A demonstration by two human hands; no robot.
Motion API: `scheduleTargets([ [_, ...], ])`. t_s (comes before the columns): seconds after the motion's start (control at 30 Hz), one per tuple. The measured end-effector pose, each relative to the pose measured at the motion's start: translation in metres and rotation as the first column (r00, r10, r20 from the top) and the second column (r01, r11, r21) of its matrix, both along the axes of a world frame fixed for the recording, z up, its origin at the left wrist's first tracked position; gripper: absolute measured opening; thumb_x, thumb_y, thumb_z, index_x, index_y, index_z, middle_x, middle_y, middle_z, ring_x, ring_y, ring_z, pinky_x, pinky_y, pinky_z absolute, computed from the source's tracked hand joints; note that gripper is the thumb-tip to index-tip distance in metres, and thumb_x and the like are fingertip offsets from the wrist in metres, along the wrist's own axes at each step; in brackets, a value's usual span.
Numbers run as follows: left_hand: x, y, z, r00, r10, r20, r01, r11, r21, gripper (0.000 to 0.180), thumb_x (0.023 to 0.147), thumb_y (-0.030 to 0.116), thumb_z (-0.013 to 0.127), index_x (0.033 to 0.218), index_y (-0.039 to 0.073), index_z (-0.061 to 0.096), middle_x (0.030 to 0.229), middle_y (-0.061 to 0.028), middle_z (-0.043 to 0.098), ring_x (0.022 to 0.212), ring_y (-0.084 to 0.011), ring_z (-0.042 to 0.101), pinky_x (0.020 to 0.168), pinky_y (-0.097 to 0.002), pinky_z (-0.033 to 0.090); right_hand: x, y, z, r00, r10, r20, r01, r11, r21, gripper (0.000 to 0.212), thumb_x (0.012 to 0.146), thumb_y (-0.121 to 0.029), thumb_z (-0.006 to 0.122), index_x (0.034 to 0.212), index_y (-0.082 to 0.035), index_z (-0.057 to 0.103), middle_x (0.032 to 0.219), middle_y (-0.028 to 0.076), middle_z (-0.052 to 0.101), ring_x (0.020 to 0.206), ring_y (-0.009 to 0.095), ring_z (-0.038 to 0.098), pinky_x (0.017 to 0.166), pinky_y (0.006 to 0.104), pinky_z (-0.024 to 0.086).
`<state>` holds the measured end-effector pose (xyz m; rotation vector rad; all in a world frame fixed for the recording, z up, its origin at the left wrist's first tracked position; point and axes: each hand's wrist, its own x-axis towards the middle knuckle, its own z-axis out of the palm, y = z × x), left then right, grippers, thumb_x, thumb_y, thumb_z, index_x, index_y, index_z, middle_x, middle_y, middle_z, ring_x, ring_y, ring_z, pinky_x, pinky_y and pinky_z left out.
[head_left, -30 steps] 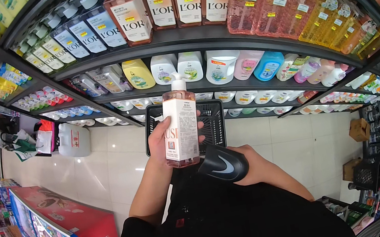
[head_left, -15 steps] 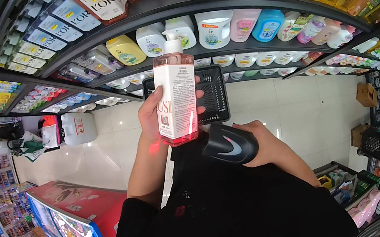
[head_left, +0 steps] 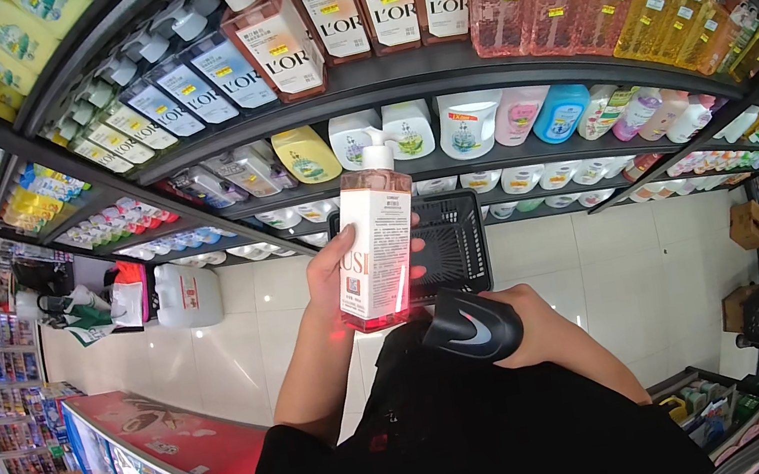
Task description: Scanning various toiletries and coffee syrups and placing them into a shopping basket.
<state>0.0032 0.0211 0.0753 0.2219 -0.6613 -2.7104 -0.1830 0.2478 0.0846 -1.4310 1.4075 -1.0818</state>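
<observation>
My left hand [head_left: 333,271] is wrapped round a pink pump bottle [head_left: 377,247], its white pump on top and its printed label turned up toward me. In my right hand [head_left: 529,324] is a black handheld barcode scanner [head_left: 472,325], its head close beside the bottle's lower right. Red light shows on the lower part of the bottle. My right fingers are mostly hidden behind the scanner. Beneath the bottle, a black plastic basket [head_left: 474,241] stands on the floor.
Ahead, a dark shelf [head_left: 432,73] carries rows of pump bottles, with coloured jugs [head_left: 306,155] on the level below. A white canister [head_left: 187,293] stands on the floor at left. A red and blue display case [head_left: 165,432] is at near left; cardboard boxes [head_left: 748,225] lie at right.
The view has tilted up, so more of the upper shelf bottles show and everything sits lower. Both hands keep their holds on bottle and scanner, with the red light still on the bottle.
</observation>
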Motion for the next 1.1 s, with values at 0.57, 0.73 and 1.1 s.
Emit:
scheduleTargets([
  [0.57, -0.080, -0.040, 0.084, 0.877, 0.467, -0.114, -0.351, 0.462, -0.814, 0.099, 0.093, 0.010, 0.073, 0.167, 0.002, 0.009, 0.150, -0.0200, 0.052, 0.128, -0.0261, 0.059, 0.107, -0.0372, 0.049, 0.019, -0.002, 0.014, 0.975, -0.192, 0.111, 0.203, 0.975, -0.093, 0.048, 0.069, -0.016, 0.082, 0.113, -0.001, 0.067, 0.091, 0.018, 0.072, 0.085, 0.040, 0.073, 0.076, 0.0402, 0.057],
  [0.73, -0.155, -0.088, 0.077, 0.478, 0.650, -0.591, -0.507, -0.346, -0.790, 0.113, 0.081, 0.015, 0.087, 0.165, -0.005, 0.014, 0.162, -0.0263, 0.035, 0.147, -0.0329, 0.041, 0.121, -0.0411, 0.033, 0.026, -0.006, 0.005, 0.983, -0.178, 0.036, 0.180, 0.979, -0.098, 0.052, 0.069, -0.015, 0.082, 0.116, -0.001, 0.067, 0.093, 0.019, 0.073, 0.088, 0.040, 0.073, 0.078, 0.0403, 0.058],
  [1.1, -0.186, -0.130, 0.040, 0.152, 0.574, -0.804, -0.239, -0.768, -0.594, 0.097, 0.084, 0.019, 0.085, 0.160, -0.002, 0.030, 0.165, -0.0344, 0.023, 0.151, -0.0512, 0.027, 0.122, -0.0554, 0.025, 0.021, -0.002, 0.005, 0.969, -0.246, 0.034, 0.246, 0.969, -0.011, 0.058, 0.068, -0.011, 0.082, 0.123, 0.000, 0.065, 0.097, 0.018, 0.075, 0.090, 0.036, 0.075, 0.082, 0.0359, 0.058],
])
